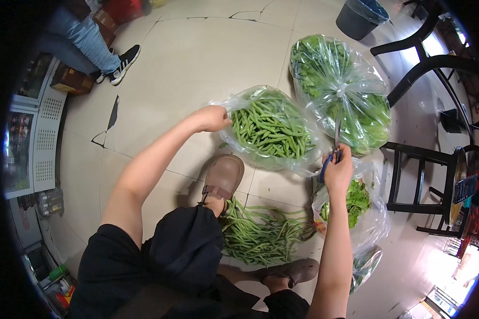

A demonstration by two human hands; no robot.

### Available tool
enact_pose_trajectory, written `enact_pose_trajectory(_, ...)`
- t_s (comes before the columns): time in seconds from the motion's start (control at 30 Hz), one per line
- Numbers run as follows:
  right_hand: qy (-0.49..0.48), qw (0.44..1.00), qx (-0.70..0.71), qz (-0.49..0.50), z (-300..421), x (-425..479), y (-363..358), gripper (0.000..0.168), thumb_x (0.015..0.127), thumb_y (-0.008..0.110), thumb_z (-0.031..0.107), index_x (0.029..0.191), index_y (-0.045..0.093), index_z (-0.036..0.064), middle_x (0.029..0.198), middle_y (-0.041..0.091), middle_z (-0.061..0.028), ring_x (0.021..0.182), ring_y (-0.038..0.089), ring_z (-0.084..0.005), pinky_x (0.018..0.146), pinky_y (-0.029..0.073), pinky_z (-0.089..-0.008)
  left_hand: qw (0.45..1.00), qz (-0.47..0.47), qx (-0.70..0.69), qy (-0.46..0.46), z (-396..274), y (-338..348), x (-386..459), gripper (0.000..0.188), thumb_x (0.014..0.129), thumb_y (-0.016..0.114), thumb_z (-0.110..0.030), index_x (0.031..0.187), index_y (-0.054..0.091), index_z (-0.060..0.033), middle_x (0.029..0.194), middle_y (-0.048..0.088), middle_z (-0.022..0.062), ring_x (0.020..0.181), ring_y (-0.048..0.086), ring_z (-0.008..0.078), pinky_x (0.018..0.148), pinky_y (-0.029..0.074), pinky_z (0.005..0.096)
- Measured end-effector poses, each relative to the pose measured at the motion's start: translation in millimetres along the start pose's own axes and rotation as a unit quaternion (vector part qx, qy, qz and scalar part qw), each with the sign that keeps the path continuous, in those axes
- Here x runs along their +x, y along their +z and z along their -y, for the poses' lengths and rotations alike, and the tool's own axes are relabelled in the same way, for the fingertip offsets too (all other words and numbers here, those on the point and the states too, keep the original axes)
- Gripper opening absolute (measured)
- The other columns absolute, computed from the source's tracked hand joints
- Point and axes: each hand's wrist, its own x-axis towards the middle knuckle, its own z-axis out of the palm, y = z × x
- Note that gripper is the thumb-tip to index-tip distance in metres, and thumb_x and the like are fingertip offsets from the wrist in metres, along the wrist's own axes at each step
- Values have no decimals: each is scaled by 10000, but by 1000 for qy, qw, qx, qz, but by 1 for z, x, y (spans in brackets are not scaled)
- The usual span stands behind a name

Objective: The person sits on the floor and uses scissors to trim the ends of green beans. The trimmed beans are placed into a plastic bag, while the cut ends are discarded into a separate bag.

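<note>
My left hand (215,119) is closed on the left rim of a clear plastic bag (259,93), which lies wide on the floor. Inside the bag are many cut green beans (265,127). In my right hand (338,169) is a pair of scissors with blue handles (325,164), blades pointing away from me. The blades lie over the edge of a large knotted plastic bag of leafy lettuce (331,67). Between my feet, a loose heap of long green beans (263,235) rests on the tiles. An opened bag of leafy greens (357,201) sits partly behind my right forearm.
A black lined bin (359,20) stands at the far right. Dark wooden chairs (419,175) line the right side. A glass-door fridge (22,147) and a cardboard box (72,78) are on the left, near another person's legs (92,42). Some floor tiles (111,115) are cracked.
</note>
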Motion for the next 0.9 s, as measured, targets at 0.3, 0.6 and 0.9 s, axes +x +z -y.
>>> enact_pose_trajectory(0.3,75,908,411,-41,8,2,-26,312,825,690,-17,1059,505,75,793,581,6,712,540,-72,624,407,-196,904,-108,-13,414,-99,93,47,419,887,568,-137,1300,536,-75,1182,600,172,1147,533,337,1012,417,428)
enact_pose_trajectory(0.6,92,883,458,-38,-9,17,-44,302,795,683,-20,1006,494,85,827,549,-2,702,545,-92,611,425,-224,901,-400,116,124,1,25,52,386,806,588,-84,1193,579,-71,1074,620,183,1038,592,316,877,476,413)
enact_pose_trajectory(0.9,116,886,446,-54,-30,22,-49,300,801,666,-28,1002,475,90,787,548,-26,674,549,-121,592,425,-222,846,-274,-384,250,10,-25,4,620,836,625,-154,1401,381,-82,1093,624,123,973,601,222,880,465,324)
